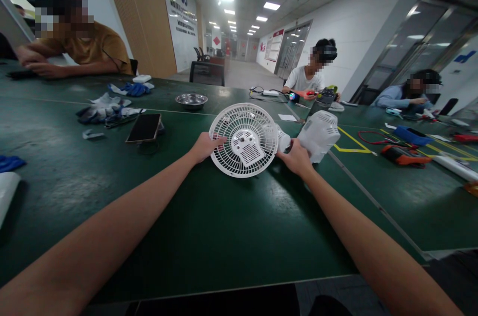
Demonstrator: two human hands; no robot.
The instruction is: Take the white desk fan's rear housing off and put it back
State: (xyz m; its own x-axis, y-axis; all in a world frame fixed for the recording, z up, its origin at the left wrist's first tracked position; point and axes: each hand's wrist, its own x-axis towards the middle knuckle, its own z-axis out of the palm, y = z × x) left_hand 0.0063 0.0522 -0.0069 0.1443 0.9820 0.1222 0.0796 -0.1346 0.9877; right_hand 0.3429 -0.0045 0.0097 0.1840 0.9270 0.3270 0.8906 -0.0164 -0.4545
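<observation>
A round white fan grille with a slotted plate at its centre is held up, tilted, over the green table. My left hand is closed on its left rim, the thumb lying across the ribs. At the lower right rim, my right hand pinches the edge, its fingers partly hidden. Behind the grille and close to my right fingers shows a smaller white plastic part, mostly covered. Just beyond my right hand stands a translucent white housing with vent slots; whether it joins the smaller part I cannot tell.
On the green table, a phone on a stand, blue-grey gloves and a metal bowl lie left. An orange multimeter and blue tray lie right. Several people sit around the table.
</observation>
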